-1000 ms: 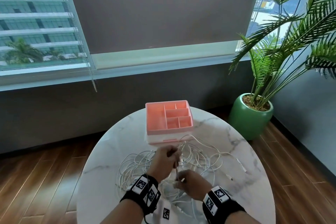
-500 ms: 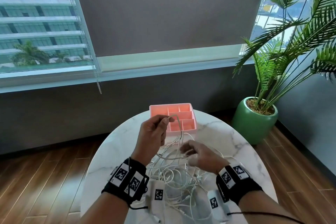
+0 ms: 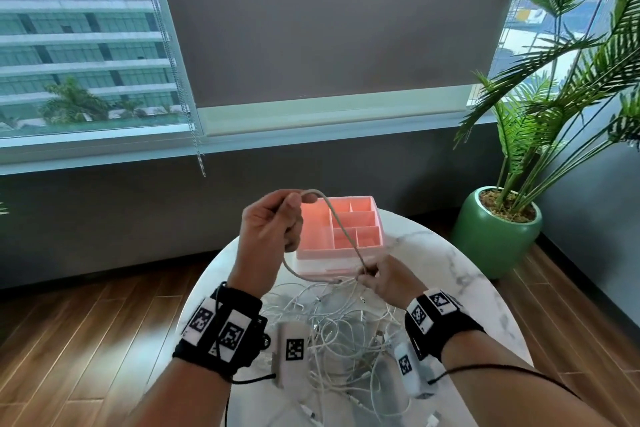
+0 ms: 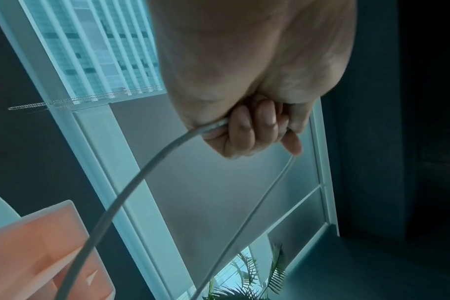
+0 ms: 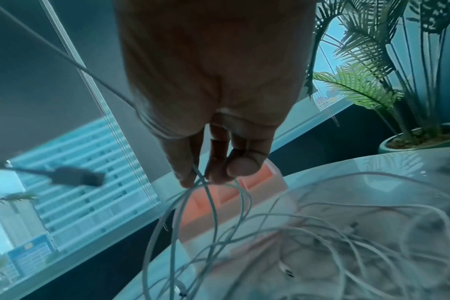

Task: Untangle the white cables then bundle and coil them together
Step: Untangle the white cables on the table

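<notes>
- On a round white marble table [image 3: 460, 274] in front of me lies a loose tangle of white cables [image 3: 341, 333], between my two wrists.
- My left hand [image 3: 268, 224] is raised above the table, fingers curled round one cable strand [image 3: 341, 230] that loops over the top of my fist.
- From the left wrist view, that strand [image 4: 131, 186] leaves my curled fingers [image 4: 244, 130] and hangs down in a long arc.
- My right hand [image 3: 384, 276] is lower, just above the tangle, pinching several thin strands between thumb and fingertips [image 5: 240, 168].
- Behind my hands, a pink divided organiser tray [image 3: 360, 222] sits at the far side of the table.
- To my right, a palm in a green pot [image 3: 495, 236] stands on the wooden floor.
</notes>
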The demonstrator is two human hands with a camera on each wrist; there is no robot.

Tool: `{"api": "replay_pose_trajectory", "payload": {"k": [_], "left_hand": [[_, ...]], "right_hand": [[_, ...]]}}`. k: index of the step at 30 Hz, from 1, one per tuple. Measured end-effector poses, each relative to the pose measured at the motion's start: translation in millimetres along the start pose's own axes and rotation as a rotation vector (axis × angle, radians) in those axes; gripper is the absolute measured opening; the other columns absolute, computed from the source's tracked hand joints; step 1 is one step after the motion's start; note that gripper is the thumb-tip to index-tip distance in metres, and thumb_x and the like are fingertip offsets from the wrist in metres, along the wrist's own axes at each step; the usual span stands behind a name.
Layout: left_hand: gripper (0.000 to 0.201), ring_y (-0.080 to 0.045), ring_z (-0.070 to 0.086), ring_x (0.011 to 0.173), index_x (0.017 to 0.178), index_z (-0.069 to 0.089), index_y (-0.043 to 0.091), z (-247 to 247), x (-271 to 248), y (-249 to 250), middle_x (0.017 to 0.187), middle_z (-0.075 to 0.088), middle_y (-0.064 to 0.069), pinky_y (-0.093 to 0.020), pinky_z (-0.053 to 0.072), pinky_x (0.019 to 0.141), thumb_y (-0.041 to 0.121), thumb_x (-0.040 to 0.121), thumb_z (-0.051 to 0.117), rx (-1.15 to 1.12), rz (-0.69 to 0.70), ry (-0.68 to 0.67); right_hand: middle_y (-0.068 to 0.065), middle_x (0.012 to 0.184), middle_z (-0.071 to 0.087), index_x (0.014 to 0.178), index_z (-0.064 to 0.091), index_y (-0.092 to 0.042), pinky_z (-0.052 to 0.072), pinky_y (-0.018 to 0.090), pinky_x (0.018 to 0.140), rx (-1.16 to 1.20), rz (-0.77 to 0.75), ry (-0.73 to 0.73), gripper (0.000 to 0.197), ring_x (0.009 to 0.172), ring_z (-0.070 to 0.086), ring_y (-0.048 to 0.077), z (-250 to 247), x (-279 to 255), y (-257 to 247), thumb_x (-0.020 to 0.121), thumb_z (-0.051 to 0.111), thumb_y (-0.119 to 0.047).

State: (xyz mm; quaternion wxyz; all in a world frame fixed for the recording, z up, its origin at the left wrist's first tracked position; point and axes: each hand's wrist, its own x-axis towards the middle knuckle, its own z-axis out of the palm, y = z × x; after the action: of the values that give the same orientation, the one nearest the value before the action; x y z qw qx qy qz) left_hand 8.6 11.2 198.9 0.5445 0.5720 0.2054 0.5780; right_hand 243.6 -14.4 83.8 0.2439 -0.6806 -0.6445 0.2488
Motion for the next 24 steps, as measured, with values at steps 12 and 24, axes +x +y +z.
{"api": "replay_pose_trajectory", "payload": {"k": [12,24], "left_hand": [[0.023,-0.01,0.03,0.047,0.09,0.069,0.009,-19.9,-14.1,-62.7,0.057,0.039,0.0,-0.019,0.027,0.041,0.009,0.103,0.05,0.372,-0.268,0.147],[0.008,0.001,0.051,0.055,0.098,0.074,0.014,21.2,-0.9,-75.6,0.063,0.06,0.012,-0.017,0.041,0.062,0.018,0.092,0.07,0.533,-0.204,-0.105]], "right_hand": [[0.016,0.078,0.073,0.094,0.068,-0.002,0.059,0.037,0.058,0.609,-0.087,0.398,0.023,0.061,0.07,0.026,-133.8,12.2,-84.2,0.101,0.054,-0.019],[0.017,0.075,0.065,0.087,0.056,-0.003,0.053,0.032,0.054,1.18,-0.47,0.432,0.026,0.055,0.063,0.027,-177.7,-12.3,-182.8,0.105,0.044,-0.017]]}}
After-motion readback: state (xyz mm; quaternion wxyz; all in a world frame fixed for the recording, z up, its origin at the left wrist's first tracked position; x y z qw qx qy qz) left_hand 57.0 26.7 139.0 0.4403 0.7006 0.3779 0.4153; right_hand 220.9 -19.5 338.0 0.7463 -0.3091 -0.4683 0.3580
